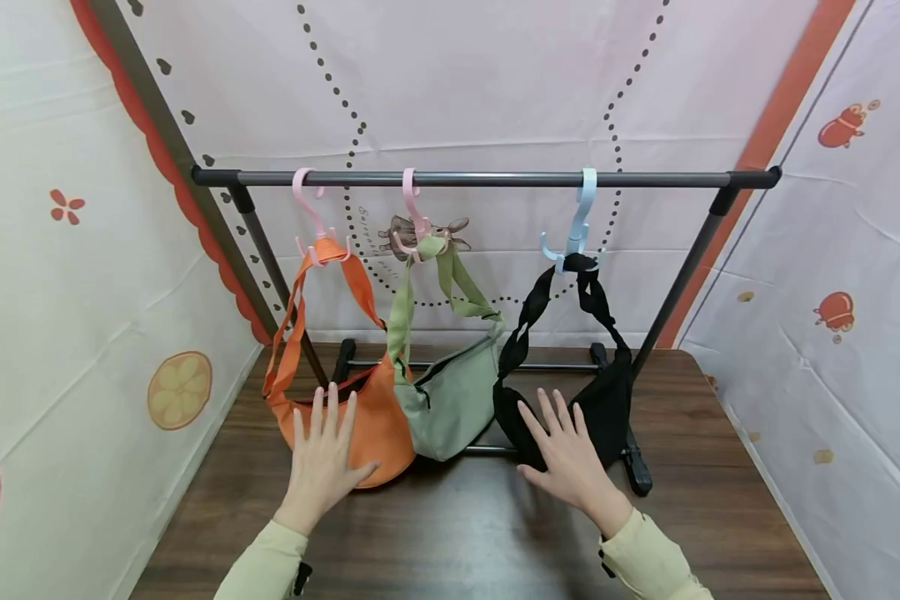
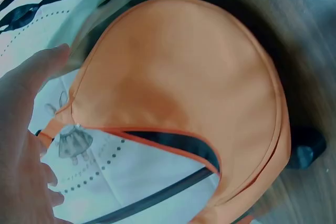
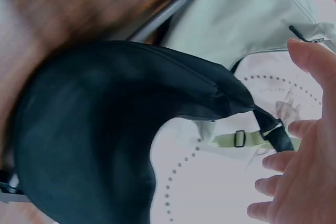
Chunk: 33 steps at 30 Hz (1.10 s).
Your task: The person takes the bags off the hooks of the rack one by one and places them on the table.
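Three shoulder bags hang by their straps from a black rack. At the left an orange bag [image 1: 382,425] hangs on a pink hook [image 1: 311,212]. Beside it a grey-green bag [image 1: 457,400] hangs from a second pink hook [image 1: 414,208]. A black bag [image 1: 607,408] is on a light blue hook [image 1: 581,217] at the right. My left hand [image 1: 321,458], fingers straight and spread, is in front of the orange bag. In front of the black bag is my right hand [image 1: 570,462], also spread. Neither hand holds anything; whether they touch the bags I cannot tell.
The rack's top bar [image 1: 495,179] runs across at the back, with slanted legs at both ends and feet such as the right foot [image 1: 637,471] on the brown wooden table [image 1: 450,533]. Printed white cloth [image 1: 82,292] encloses the table at the back and sides.
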Tool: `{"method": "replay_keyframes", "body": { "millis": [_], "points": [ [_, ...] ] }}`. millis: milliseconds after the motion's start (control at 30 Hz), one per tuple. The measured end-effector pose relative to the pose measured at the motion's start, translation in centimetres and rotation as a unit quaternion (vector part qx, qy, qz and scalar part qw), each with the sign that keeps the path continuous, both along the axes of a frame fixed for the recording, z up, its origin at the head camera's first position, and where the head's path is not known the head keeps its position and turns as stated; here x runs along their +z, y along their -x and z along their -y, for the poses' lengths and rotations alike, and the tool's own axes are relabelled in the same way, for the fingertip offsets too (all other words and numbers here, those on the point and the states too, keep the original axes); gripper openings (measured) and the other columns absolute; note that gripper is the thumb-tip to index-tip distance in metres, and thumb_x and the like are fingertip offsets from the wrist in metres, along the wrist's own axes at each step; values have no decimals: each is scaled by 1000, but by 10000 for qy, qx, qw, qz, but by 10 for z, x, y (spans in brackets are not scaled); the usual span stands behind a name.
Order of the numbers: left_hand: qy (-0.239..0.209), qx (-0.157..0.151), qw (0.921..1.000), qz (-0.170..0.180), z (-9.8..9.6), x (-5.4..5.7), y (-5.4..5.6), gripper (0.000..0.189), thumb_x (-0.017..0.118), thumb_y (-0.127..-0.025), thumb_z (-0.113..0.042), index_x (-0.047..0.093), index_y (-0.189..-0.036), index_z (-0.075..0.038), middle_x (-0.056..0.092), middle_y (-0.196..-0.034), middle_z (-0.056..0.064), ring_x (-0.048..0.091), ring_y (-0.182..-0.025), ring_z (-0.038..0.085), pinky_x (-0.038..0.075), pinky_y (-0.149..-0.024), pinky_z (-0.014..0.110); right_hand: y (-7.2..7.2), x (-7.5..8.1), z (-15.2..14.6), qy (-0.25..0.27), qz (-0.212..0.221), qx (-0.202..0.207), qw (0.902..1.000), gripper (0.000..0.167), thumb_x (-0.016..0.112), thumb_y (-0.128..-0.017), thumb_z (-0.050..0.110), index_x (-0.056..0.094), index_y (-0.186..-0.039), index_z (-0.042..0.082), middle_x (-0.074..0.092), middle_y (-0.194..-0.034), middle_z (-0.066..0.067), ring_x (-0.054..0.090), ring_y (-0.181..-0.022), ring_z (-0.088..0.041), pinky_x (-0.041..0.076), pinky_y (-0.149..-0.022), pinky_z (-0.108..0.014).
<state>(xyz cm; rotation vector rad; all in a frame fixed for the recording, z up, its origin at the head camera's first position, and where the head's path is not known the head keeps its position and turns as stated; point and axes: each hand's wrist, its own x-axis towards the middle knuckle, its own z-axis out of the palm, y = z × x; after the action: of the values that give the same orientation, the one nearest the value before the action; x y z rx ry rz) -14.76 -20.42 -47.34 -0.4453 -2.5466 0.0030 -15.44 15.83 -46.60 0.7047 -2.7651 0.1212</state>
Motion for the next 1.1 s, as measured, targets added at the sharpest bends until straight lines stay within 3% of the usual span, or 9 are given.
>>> {"method": "replay_keyframes", "body": {
  "millis": [200,433,567,633,700,1100],
  "points": [
    [16,11,9999,-136,6,17,4,111,79,-54,-52,31,-140,-1,14,-146,27,20,-131,45,15,-99,67,7,10,10,28,-33,159,9999,88,67,-73,52,29,-143,12,19,-147,-22,13,-134,-40,17,-103,-60],
    [-2,-90,9983,-570,14,44,14,106,75,-58,-53,31,-140,-3,22,-144,26,23,-130,43,22,-96,67,11,21,23,220,-213,420,9986,86,69,-73,48,32,-141,12,22,-145,-22,17,-133,-41,18,-103,-60],
    [-80,-234,9973,-689,19,63,20,92,48,-77,-67,29,-142,-4,19,-146,25,20,-132,41,19,-98,66,14,28,31,146,-314,505,9981,86,68,-73,50,32,-142,13,23,-146,-22,17,-134,-40,18,-104,-59],
    [-130,-299,9960,-832,21,73,24,88,30,-83,-70,31,-141,-4,20,-145,25,20,-132,41,18,-99,65,14,31,34,65,-349,527,9980,86,66,-74,52,31,-142,13,22,-146,-21,16,-134,-39,19,-104,-58],
    [-149,-351,9940,-1024,23,83,29,87,22,-85,-70,32,-140,-4,23,-145,24,22,-132,40,18,-100,64,15,35,38,-10,-345,550,9979,86,65,-75,52,30,-143,14,19,-147,-20,15,-135,-38,19,-104,-57],
    [-216,-582,9831,-1722,21,141,53,77,27,-89,-61,39,-136,-2,30,-143,21,32,-127,37,25,-99,61,16,45,58,-47,-187,732,9971,86,65,-76,51,27,-144,13,15,-149,-18,13,-136,-37,17,-106,-56]
  ]
}}
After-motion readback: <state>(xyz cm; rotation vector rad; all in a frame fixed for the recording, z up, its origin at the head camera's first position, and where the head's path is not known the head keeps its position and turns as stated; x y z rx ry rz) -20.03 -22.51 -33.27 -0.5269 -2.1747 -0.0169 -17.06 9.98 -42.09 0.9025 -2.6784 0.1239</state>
